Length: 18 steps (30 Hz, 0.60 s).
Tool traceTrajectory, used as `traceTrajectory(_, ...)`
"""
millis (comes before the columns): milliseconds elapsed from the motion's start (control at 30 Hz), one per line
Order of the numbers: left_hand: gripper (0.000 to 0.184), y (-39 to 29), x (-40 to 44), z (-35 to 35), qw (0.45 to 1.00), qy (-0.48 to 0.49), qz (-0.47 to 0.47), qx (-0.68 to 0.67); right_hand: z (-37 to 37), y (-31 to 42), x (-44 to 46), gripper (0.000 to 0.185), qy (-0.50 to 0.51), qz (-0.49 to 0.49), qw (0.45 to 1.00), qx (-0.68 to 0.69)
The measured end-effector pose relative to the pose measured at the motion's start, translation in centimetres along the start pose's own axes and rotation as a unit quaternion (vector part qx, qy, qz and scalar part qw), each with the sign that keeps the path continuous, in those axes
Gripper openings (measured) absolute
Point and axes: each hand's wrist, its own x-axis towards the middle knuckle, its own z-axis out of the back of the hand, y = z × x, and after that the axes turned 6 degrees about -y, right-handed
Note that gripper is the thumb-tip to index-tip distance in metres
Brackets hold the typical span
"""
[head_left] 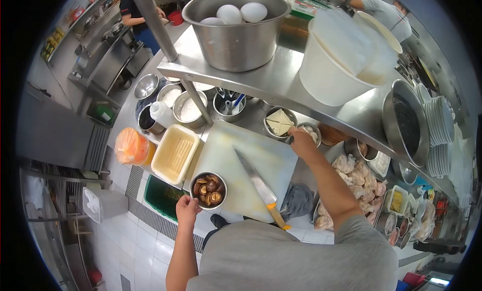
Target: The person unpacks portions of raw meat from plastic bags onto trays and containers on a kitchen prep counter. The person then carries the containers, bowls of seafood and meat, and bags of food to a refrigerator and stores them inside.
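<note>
My left hand [188, 209] pinches the rim of a round metal bowl [225, 199] filled with brown mushrooms [207, 189]. The bowl is at the near left edge of a white cutting board [226, 145]. My right hand [303, 141] reaches to the far side of the board. Its fingers are closed at the rim of a metal bowl [268, 131] that holds pale triangular pieces [279, 122]; fingertips are partly hidden. A second small bowl [315, 129] with whitish contents sits just beside that hand. On the board lies a large knife [255, 176], its yellow-taped handle toward me.
A steel shelf [241, 82] overhangs the counter, bearing a pot [236, 44] of eggs and a white bucket [326, 70]. Left of the board stands a cream basket [175, 153]. Raw chicken [359, 178] fills a tray at right. A grey cloth [297, 200] lies near the knife handle.
</note>
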Motion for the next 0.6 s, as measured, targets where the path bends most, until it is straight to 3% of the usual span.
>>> traceTrajectory(467,0.019,0.8,-0.3,-0.3,1.0,-0.018,-0.008,0.012,-2.7,4.9,4.7,0.029,-0.005,0.022,1.0,0.01)
traceTrajectory(600,0.021,-1.8,-1.4,-1.8,0.985,-0.046,-0.078,0.144,-3.6,5.8,4.9,0.033,0.025,0.015,1.0,0.002)
